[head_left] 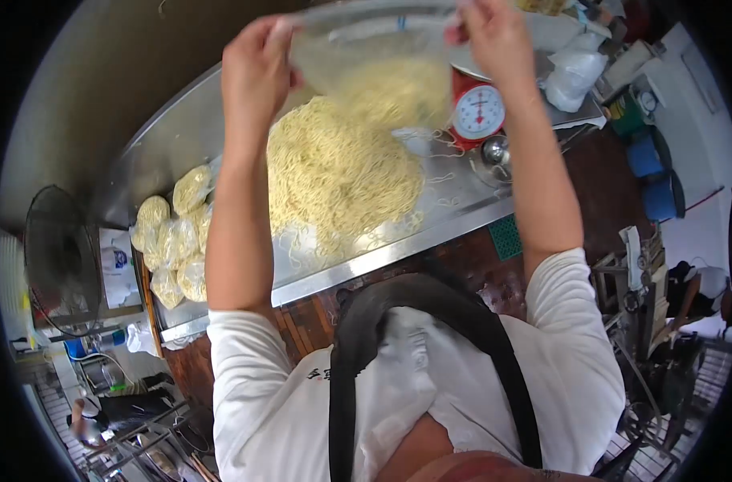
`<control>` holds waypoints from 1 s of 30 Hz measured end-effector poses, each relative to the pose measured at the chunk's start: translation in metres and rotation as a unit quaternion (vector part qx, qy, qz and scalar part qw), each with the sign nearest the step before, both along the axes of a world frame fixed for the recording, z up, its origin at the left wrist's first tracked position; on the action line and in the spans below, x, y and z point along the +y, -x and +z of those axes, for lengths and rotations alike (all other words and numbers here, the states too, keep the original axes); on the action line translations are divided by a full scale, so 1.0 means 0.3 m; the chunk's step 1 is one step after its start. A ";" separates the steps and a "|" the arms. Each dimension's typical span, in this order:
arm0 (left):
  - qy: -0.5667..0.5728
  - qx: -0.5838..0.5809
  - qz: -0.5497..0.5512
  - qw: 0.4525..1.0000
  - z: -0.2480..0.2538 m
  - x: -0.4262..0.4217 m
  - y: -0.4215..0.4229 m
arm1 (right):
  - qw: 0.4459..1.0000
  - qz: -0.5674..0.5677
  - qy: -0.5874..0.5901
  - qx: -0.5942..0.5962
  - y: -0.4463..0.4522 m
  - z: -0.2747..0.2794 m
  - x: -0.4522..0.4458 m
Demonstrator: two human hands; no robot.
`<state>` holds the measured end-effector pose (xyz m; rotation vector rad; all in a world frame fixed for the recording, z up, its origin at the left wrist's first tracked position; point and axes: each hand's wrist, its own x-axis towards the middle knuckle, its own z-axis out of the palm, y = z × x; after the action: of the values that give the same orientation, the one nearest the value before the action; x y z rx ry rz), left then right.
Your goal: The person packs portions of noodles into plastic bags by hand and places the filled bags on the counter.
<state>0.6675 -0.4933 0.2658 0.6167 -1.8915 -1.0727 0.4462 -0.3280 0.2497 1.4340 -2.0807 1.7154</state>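
Both hands are raised over the far side of the steel table [362, 267], stretching a clear plastic bag [342, 40] between them. My left hand [261, 52] pinches one upper corner and my right hand [488, 36] grips the other. Pale yellow noodles [398, 90] hang in the lower part of the bag, which is blurred by motion. Beneath and nearer to me spreads a large heap of loose noodles [342, 173], with stray strands around it. Just beside the bag, below my right hand, stands a red scale [478, 111] with a white dial, partly hidden by my forearm.
Several filled noodle bags [177, 237] are piled at the table's left end. A shiny metal bowl-like piece [494, 153] lies near the scale. White plastic bags [574, 76], blue bins [659, 197] and a person [695, 293] are to the right. Another person [121, 414] is at lower left.
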 end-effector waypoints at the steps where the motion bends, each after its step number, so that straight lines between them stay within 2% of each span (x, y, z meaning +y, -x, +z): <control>1: 0.024 0.019 0.008 0.999 0.045 0.013 0.110 | 1.000 -0.005 -0.010 -0.017 0.073 0.090 0.046; 2: 0.042 0.027 0.017 0.999 0.061 0.006 0.212 | 0.999 -0.022 0.009 0.046 0.122 0.119 0.097; 4: -0.014 0.002 0.002 1.000 0.069 -0.008 0.403 | 0.982 -0.057 0.046 0.173 0.232 0.155 0.186; 5: 0.000 0.028 -0.013 1.000 0.041 0.010 0.477 | 0.968 -0.109 0.129 0.183 0.228 0.124 0.210; 6: 0.012 0.056 -0.027 0.998 0.002 0.033 0.546 | 0.978 -0.080 0.149 0.120 0.250 0.083 0.257; 7: 0.034 0.022 -0.024 0.999 -0.030 0.061 0.598 | 0.983 -0.051 0.167 0.056 0.278 0.033 0.310; 8: 0.006 0.018 -0.064 0.998 -0.096 0.062 0.657 | 0.983 -0.022 0.184 -0.011 0.296 -0.031 0.367; 10: -0.004 -0.060 -0.090 0.994 -0.179 0.111 0.734 | 0.991 0.007 0.103 -0.084 0.289 -0.193 0.476; 12: -0.012 -0.097 -0.103 0.990 -0.245 0.134 0.805 | 0.986 0.017 0.070 -0.153 0.269 -0.354 0.546; 14: 0.004 -0.114 -0.096 0.989 -0.242 0.144 0.856 | 0.986 0.029 -0.018 -0.162 0.272 -0.475 0.635; 16: 0.039 -0.112 -0.071 0.990 -0.202 0.149 0.884 | 0.976 0.023 -0.048 -0.211 0.261 -0.541 0.709; 20: 0.032 -0.123 -0.104 0.986 -0.193 0.141 0.955 | 0.960 -0.019 -0.033 -0.276 0.264 -0.634 0.814; 21: 0.047 -0.178 -0.093 0.978 -0.174 0.151 0.966 | 0.961 -0.027 -0.037 -0.273 0.257 -0.623 0.825; 24: 0.085 -0.157 -0.057 0.982 -0.183 0.183 1.024 | 0.963 -0.045 -0.045 -0.264 0.253 -0.585 0.851; 30: 0.104 -0.181 -0.096 0.973 -0.164 0.232 1.079 | 0.960 -0.036 -0.058 -0.272 0.233 -0.604 0.874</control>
<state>0.3437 -0.4236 0.2165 0.5442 -2.3866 -0.9081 0.3764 -0.0659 0.0685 0.9586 -2.4903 2.1761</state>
